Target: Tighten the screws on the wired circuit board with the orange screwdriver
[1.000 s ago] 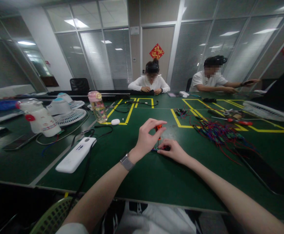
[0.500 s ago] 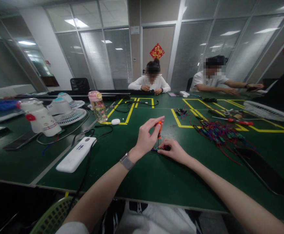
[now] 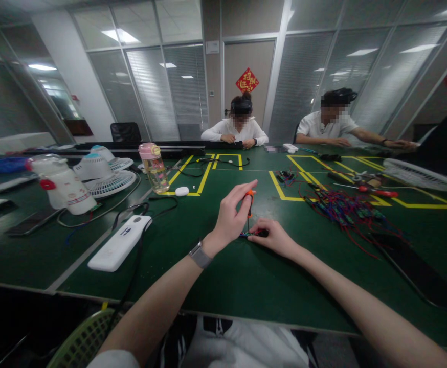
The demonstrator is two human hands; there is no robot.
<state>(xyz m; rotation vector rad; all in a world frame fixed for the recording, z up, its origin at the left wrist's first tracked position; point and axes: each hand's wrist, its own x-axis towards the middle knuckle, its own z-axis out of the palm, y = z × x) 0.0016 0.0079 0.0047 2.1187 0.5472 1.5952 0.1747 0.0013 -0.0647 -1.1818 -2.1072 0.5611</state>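
Observation:
My left hand (image 3: 231, 213) is closed around an orange and black screwdriver (image 3: 250, 203), which stands nearly upright with its shaft pointing down. At the shaft's lower end lies a small circuit board (image 3: 245, 235) with coloured wires, flat on the green table (image 3: 223, 271). My right hand (image 3: 271, 236) pinches the board's right side, close to the screwdriver tip. The fingers cover part of the board, so its full shape and the exact spot under the tip are hidden.
To the right lies a heap of wired circuit boards (image 3: 346, 207), with a red-handled screwdriver (image 3: 379, 192) behind it. On the left are a white power bank (image 3: 120, 242), a pink-lidded bottle (image 3: 154, 168) and white fans (image 3: 108, 179). Two people sit across the table.
My left hand and the screwdriver have shifted very slightly; both holds stay the same. Across the table, the person on the right has leaned and stretched an arm further right.

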